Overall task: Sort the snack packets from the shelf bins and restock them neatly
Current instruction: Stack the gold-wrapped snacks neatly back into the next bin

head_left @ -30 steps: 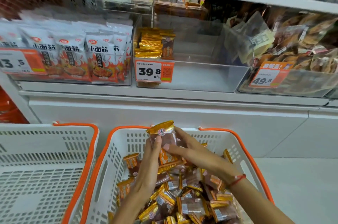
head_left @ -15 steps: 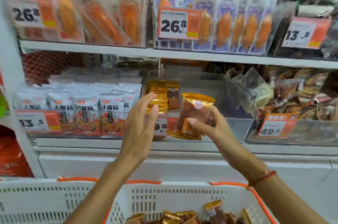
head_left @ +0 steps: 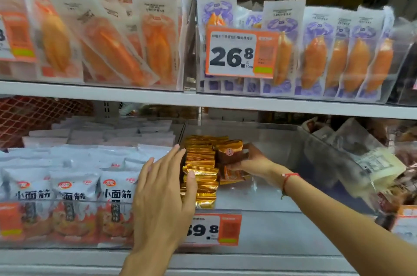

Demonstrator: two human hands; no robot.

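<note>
Bare left hand [head_left: 162, 194] nearest, raised in front of the clear bin [head_left: 259, 226], fingers [head_left: 174, 158] straight and slightly spread, tips at the left edge of the gold packet stack [head_left: 199, 172], thumb lying against its front; actual contact hard to tell. Right hand [head_left: 250, 160] further in, inside the bin, red string [head_left: 287, 179] at the wrist, fingers curled round a brown packet [head_left: 229, 154] with gold ends, held just right of the stack and touching it. Orange price tag [head_left: 213, 229] on the bin's front wall. White packets [head_left: 76, 199] with red flames in the bin to the left. Mixed packets [head_left: 372, 163] in the bin to the right. Above, on the upper shelf [head_left: 135, 95], clear bins of orange-filled pouches [head_left: 334, 59] and a 26.8 tag [head_left: 240, 52].
</note>
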